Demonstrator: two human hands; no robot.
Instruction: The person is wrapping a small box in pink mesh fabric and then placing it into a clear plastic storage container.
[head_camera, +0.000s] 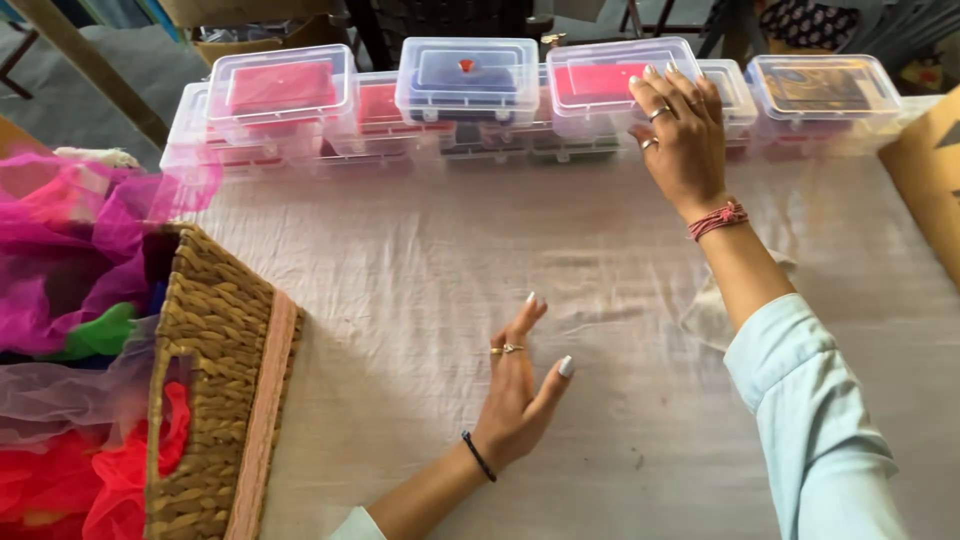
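Pale cloth (620, 300) under both hands. Right hand (680, 130) flat on the red-filled box (610, 85), fingers spread, no grip — a push could topple the stack. Left hand (520, 385) open, empty, near the basket (215, 390).

The right hand (680, 130) is covering part of a clear box (620, 85); left of it, the woven basket (215, 390) is running off-frame.

Pale cloth-covered table (420, 250), grey floor (110, 60), cardboard box (250, 30), daylight
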